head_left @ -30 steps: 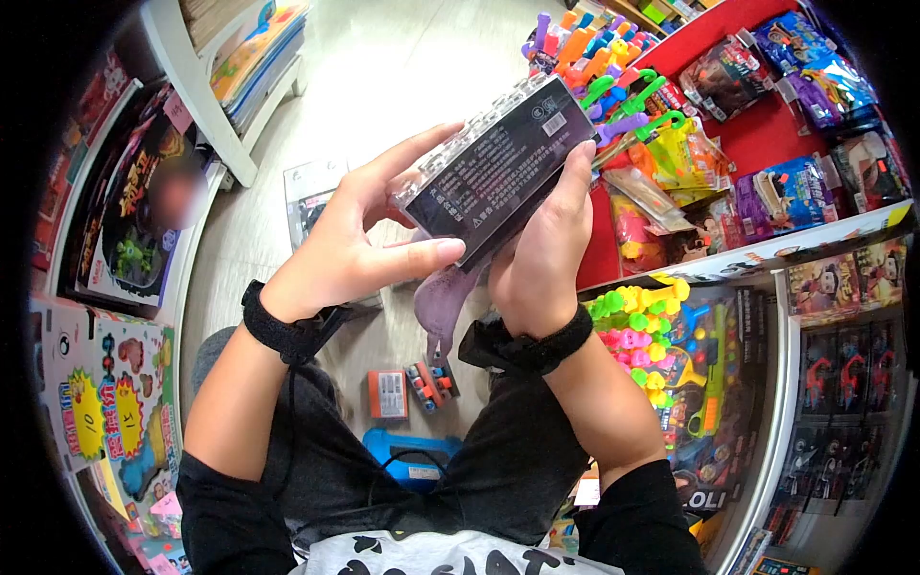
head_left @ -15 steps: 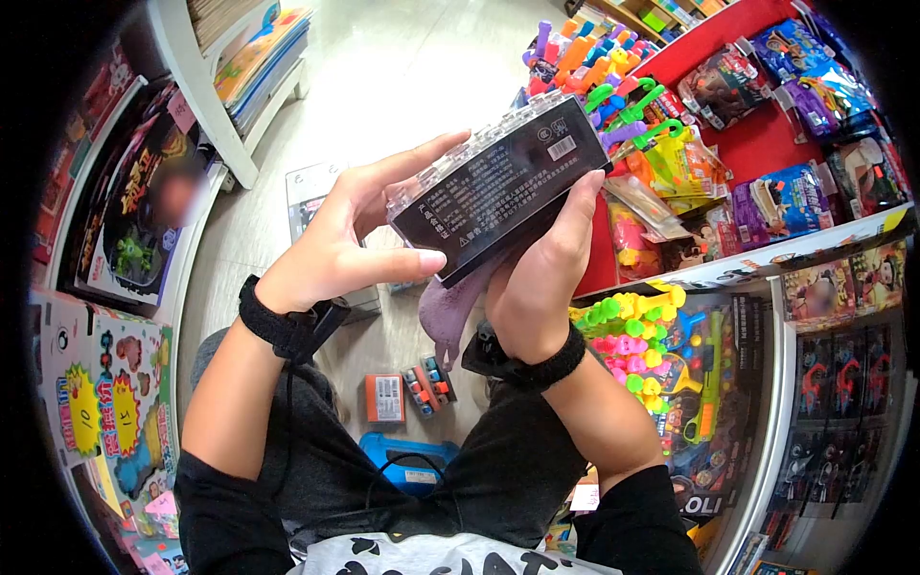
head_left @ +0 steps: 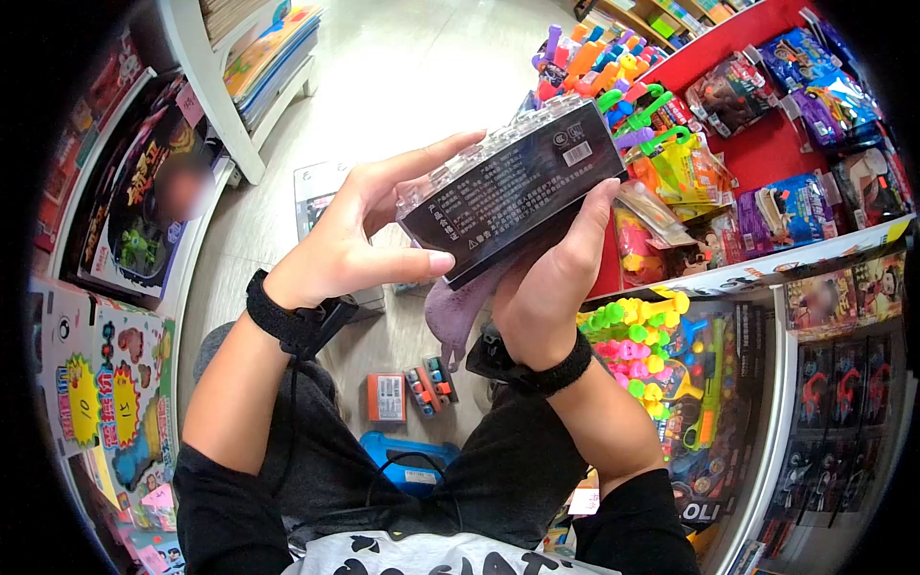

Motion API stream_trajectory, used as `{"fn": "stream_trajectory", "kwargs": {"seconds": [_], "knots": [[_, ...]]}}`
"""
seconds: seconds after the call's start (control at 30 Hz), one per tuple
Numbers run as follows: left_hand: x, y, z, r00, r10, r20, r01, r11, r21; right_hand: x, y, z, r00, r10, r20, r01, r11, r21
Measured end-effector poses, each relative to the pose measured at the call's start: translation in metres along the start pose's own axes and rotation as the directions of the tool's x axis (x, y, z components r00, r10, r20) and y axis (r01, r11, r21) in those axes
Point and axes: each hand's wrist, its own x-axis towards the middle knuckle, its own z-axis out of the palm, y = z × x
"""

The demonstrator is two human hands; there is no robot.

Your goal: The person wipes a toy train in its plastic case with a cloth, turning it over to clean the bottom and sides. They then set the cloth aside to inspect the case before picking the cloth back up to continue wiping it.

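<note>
Both hands grip a black box with white printed text, a barcode and a clear, ridged plastic side. It is raised above my lap and slants up to the right. My left hand holds its left end, thumb on the lower edge and fingers at the clear side. Supporting the right end, my right hand has its thumb along the lower edge; its other fingers are hidden. A purple cloth hangs under the box beside my right palm; what holds it is hidden.
An orange box, a pack of small toy cars and a blue case lie below. Bagged toys fill a red display bin at right. Shelves with boxed toys stand at left.
The box and both hands have shifted slightly right in view, and the box's clear side shows a little more. Both hands keep their hold.
</note>
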Motion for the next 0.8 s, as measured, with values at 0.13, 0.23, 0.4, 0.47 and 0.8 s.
{"fn": "stream_trajectory", "kwargs": {"seconds": [0.13,0.23,0.4,0.47,0.8], "knots": [[0.0005,0.0003,-0.0004,1.000,0.005,0.002,-0.005,1.000,-0.014,-0.0017,-0.0010,0.0011,1.000,-0.009,-0.003,0.009,1.000,-0.004],[0.0004,0.0014,-0.0006,1.000,0.007,0.009,-0.007,1.000,-0.022,-0.0022,-0.0013,0.0002,1.000,-0.004,0.000,0.004,1.000,-0.004],[-0.0006,0.0011,-0.0003,1.000,-0.005,0.005,0.006,0.999,-0.040,-0.0027,-0.0008,-0.0020,1.000,0.012,0.024,-0.011,0.999,-0.045],[-0.0006,0.0009,0.0003,1.000,-0.002,0.000,0.002,0.999,-0.043,-0.0028,-0.0011,0.0000,1.000,0.002,0.021,-0.001,1.000,-0.022],[-0.0006,0.0012,0.0003,1.000,-0.020,-0.002,0.020,0.998,-0.060,-0.0019,-0.0001,-0.0018,1.000,0.000,0.008,0.000,1.000,0.001]]}}
